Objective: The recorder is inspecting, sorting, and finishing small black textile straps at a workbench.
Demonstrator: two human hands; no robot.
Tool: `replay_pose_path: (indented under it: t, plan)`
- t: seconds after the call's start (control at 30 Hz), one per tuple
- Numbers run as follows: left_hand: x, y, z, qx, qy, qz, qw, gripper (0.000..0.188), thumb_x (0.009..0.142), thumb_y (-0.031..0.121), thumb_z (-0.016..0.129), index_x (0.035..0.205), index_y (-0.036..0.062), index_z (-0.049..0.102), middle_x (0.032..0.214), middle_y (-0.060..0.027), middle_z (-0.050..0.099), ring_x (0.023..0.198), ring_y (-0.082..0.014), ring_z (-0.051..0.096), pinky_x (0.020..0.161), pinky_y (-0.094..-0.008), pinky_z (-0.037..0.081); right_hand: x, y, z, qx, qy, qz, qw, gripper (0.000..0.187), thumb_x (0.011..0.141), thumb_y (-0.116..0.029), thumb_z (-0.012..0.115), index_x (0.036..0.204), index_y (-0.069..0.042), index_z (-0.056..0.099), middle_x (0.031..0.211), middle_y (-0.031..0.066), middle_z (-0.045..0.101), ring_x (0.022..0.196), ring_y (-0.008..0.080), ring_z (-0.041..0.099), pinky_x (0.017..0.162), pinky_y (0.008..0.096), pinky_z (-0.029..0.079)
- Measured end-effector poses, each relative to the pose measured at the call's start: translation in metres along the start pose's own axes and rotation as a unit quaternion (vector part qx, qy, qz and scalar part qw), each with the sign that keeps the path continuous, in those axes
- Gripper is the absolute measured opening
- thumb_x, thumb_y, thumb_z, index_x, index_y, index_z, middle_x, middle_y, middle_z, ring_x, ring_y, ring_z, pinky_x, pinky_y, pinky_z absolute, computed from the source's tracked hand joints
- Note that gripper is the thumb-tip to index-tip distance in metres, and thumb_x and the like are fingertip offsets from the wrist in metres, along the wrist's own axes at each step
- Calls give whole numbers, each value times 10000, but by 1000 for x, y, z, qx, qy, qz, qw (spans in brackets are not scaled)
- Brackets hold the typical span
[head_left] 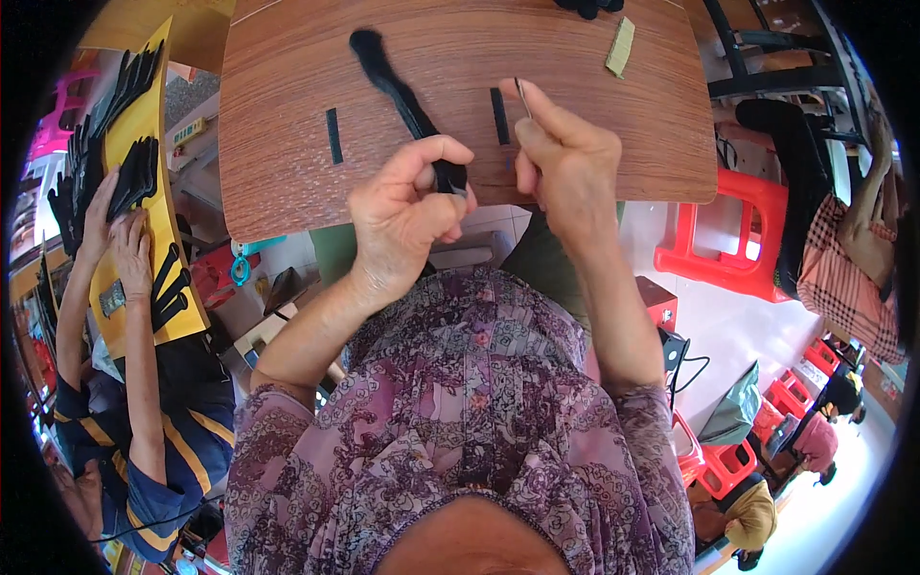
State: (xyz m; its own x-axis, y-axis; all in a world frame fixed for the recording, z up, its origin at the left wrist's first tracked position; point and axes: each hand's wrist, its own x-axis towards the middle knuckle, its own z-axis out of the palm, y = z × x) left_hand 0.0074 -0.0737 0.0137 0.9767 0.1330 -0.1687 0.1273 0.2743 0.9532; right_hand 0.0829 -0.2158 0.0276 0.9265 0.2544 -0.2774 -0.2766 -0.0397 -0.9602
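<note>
A long bundle of black hair (395,86) lies slantwise over the brown wooden table (278,86), its far end loose on the wood. My left hand (407,206) is closed round its near end, just over the table's front edge. To the right my right hand (570,153) pinches a thin metal tool (523,99) between thumb and forefinger, tip pointing up and away. Its exact kind is too small to tell. Two short black strips lie flat on the table, a left strip (333,135) and a right strip (499,116) close to my right fingers.
A pale yellow strip (621,48) and a dark object (589,8) lie toward the far right. At left, a co-worker's hands (129,254) touch a yellow board (177,316) bearing several black bundles. A red stool (733,235) and another seated person are on the right.
</note>
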Motion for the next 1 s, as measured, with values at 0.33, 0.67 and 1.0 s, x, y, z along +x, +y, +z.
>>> replay_pose_path:
  t: [0.33, 0.67, 1.0]
  plan:
    - [20, 16, -9, -70, 45, 53, 995, 429, 763, -109, 538, 1187, -48, 532, 717, -70, 607, 521, -79, 538, 442, -209, 437, -12, -14, 11, -39, -85, -68, 993, 252, 847, -53, 631, 1090, 14, 643, 730, 43, 638, 556, 55, 535, 483, 190, 416]
    - [16, 5, -16, 300, 15, 151, 942, 517, 783, -80, 549, 1291, -16, 480, 722, 14, 558, 608, -47, 553, 531, -171, 437, 1, -6, 9, -258, -137, -257, 921, 92, 843, -96, 600, 795, -19, 582, 696, 149, 647, 614, 245, 661, 506, 344, 477]
    - [12, 31, -18, 90, -66, -34, 993, 512, 742, -27, 584, 1250, -7, 526, 614, -15, 560, 530, -66, 550, 476, -215, 443, 4, -10, 8, -27, -215, -71, 974, 55, 807, -18, 604, 762, 12, 609, 618, 30, 601, 477, 45, 509, 421, 185, 370]
